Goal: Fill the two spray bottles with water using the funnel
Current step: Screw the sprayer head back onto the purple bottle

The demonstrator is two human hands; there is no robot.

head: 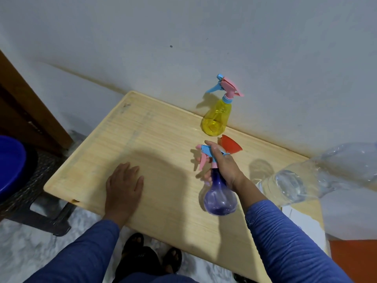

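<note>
Fingers (212, 149) of the right hand (225, 166) are wrapped around the neck and trigger head of the purple spray bottle (220, 198), which sits upright near the front right of the table (163, 139). Left hand (124, 184) is just lying flat on the wood beside it, fingers relaxed, holding nothing.

Looks to me like the step here is getting that sprayer head off so the funnel can go in. If so, I'd bring the left hand over to pin the round belly of the bottle while the right twists the collar, since these light plastic bottles spin or tip easily. Keep it standing while doing so.

Just behind the right hand sits the orange funnel (230, 145), on the table and close enough to grab. Further back, right by the wall (183, 37), the yellow spray bottle (217, 117) stands with its head still on. Off to the right a big clear water bottle (306, 180) with water in it leans into view, very close to the camera.

Table is pale wood, pushed against a plain whitish wall. Blue tub (10, 164) on a dark wicker stool (40, 180) to the left, marbled floor (30, 242) below.
</note>
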